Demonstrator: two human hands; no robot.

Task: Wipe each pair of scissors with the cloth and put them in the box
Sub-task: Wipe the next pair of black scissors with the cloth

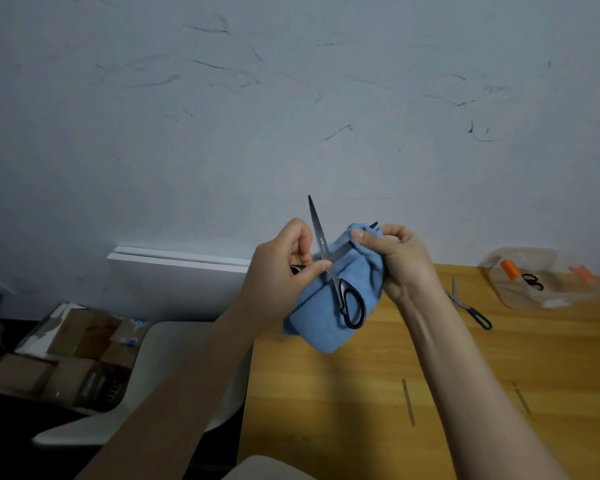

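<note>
Above the left end of the wooden table I hold a pair of black-handled scissors spread open. My left hand pinches them near the pivot, one blade pointing up. My right hand grips a blue cloth wrapped round the other blade, whose tip pokes out past the thumb. A clear plastic box with orange clips lies at the table's far right, with small black scissors inside. Another pair of scissors with dark green handles lies on the table beside the box.
A white chair stands left of the table. Cardboard boxes sit on the floor further left. A white board leans against the scuffed wall behind. Two short strips mark the tabletop near the front.
</note>
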